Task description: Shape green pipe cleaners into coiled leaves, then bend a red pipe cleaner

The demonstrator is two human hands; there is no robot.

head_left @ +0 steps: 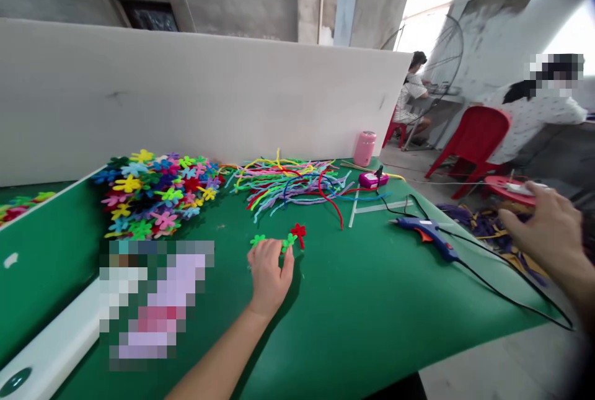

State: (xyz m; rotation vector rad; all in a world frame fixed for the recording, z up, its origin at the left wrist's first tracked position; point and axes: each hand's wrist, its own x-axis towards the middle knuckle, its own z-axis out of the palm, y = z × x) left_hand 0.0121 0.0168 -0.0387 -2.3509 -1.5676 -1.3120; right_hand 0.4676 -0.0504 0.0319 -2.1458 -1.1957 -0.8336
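My left hand is low over the green tabletop, its fingers closed. A green pipe-cleaner flower shows between its thumb and forefinger. Another bit of green fuzzy petals pokes out beyond the fingers on the left; whether it is gripped too is hidden. Just past the fingertips lies a red pipe-cleaner flower with a short stem. My right hand is raised off the table's right side, empty, thumb apart from the fingers. Nearest to it on the table is a blue glue gun with an orange trigger.
Colourful pipe-cleaner flowers are heaped at left, loose pipe cleaners at the back. A pink can-shaped object, purple box and glue sticks stand or lie near the white partition. The glue gun's cord crosses the right edge.
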